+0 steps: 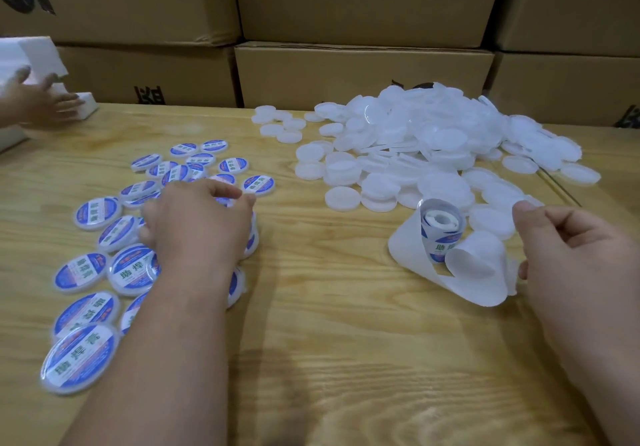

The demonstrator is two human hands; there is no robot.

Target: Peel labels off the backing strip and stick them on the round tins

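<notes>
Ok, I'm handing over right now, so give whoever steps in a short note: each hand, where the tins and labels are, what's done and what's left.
Left hand: resting on the labelled tins, fingers curled over them; whether it grips one is hidden.
Right hand: beside the loose white backing strip, fingers curled, apparently pinching its edge.
Label roll: on the wooden table, just left of the right hand, blue labels still on it.
Done: a spread of labelled tins at left.
Left: a large pile of plain white tins at the back right, none labelled.
Another person's hand handles white foam blocks far left.
</notes>
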